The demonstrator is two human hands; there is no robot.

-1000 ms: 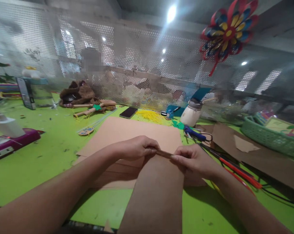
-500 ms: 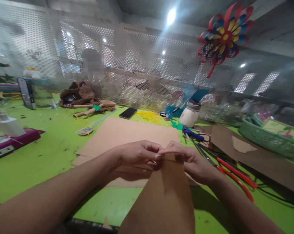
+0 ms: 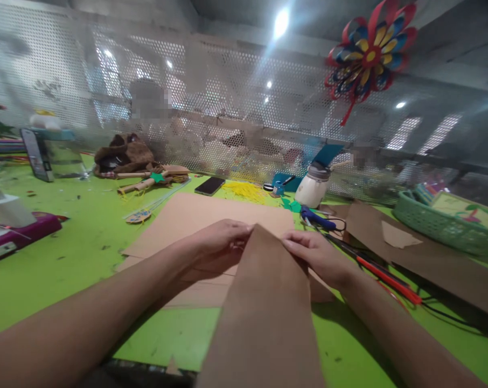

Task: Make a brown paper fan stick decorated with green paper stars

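Note:
A long strip of brown paper [image 3: 268,312] runs from the bottom edge up to a pointed far end between my hands. My left hand [image 3: 222,242] pinches its left edge near the tip, with some fingers hidden behind the paper. On the other side my right hand [image 3: 314,253] grips the right edge between thumb and fingers, slightly lower. Beneath and beyond the strip, several light brown paper sheets [image 3: 179,215] lie stacked on the green table [image 3: 82,275].
Right of my hand lie a red-handled tool [image 3: 389,280] with a cord and a blue-handled tool [image 3: 316,220]. Farther back are a white jar [image 3: 312,186], a phone [image 3: 209,186] and yellow paper shreds [image 3: 244,189]. A green basket [image 3: 446,221] stands right, a purple power strip [image 3: 29,237] left.
My hands have moved apart, from nearly touching at the strip's end to its two edges. The end now rises to a visible point, and the strip looks flatter and wider.

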